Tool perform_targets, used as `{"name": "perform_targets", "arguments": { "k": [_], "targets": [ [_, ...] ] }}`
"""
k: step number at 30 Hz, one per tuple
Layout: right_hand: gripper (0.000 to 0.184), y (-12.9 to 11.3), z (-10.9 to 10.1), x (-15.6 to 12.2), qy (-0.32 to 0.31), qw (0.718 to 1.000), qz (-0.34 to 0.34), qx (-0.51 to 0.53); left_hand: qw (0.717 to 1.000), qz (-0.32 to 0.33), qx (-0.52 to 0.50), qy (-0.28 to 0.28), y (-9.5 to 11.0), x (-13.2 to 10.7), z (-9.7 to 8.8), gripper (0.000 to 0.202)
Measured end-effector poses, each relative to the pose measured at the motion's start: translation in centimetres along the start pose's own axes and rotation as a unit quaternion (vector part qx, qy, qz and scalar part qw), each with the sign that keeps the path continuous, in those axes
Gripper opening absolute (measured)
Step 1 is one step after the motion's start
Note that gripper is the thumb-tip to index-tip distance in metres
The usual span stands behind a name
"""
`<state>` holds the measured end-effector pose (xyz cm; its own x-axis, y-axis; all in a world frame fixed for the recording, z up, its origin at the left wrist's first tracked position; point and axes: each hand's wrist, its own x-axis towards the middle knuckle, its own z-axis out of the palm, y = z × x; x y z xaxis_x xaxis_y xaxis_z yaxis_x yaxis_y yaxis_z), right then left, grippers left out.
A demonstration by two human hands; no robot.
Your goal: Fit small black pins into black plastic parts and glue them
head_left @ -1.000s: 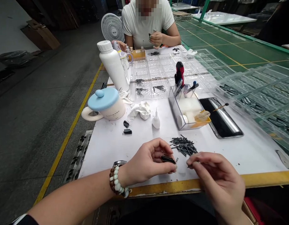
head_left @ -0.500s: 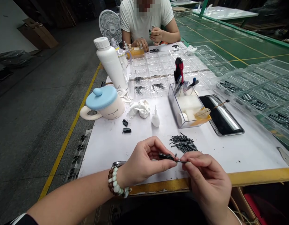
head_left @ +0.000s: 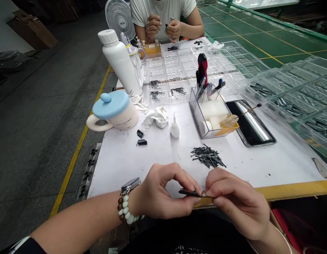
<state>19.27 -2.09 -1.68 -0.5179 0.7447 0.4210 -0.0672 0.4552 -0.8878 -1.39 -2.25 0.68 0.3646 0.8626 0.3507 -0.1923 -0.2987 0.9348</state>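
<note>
My left hand (head_left: 163, 192) pinches a small flat black part (head_left: 188, 192) between thumb and fingers at the table's near edge. My right hand (head_left: 236, 199) is closed in a pinch at the part's right end, where a thin dark pin meets a tiny metal piece (head_left: 203, 193). Just beyond my hands, a heap of thin black pins (head_left: 207, 157) lies on the white table (head_left: 259, 165). Two loose black parts (head_left: 141, 138) sit further left.
A blue-lidded mug (head_left: 114, 113), a white bottle (head_left: 118, 61), a crumpled cloth (head_left: 156, 118), a small dropper bottle (head_left: 175, 127), a clear tool box (head_left: 209, 114) and a phone (head_left: 249, 123) stand behind. Clear compartment trays (head_left: 179, 76) hold pins. Another person's hands (head_left: 163, 28) work at the far end.
My hands have come together and drawn back toward me to the table's near edge. The right hand's pin now meets the end of the black part.
</note>
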Motion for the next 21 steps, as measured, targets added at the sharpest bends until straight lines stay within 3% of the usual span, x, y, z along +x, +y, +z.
{"name": "perform_targets", "arguments": {
  "k": [5,16,21],
  "targets": [
    [0.023,0.11,0.31,0.30,-0.005,0.999,-0.028,0.017,0.999,-0.033,0.038,-0.005,0.28,-0.27,0.02,0.024],
    [0.018,0.46,0.50,0.58,-0.003,0.999,0.000,0.053,0.999,-0.024,0.046,0.000,-0.06,-0.23,-0.02,0.023],
    [0.027,0.41,0.33,0.38,0.038,0.998,-0.038,-0.024,0.998,-0.037,0.034,0.024,-0.18,-0.20,0.08,0.027]
  ]
}}
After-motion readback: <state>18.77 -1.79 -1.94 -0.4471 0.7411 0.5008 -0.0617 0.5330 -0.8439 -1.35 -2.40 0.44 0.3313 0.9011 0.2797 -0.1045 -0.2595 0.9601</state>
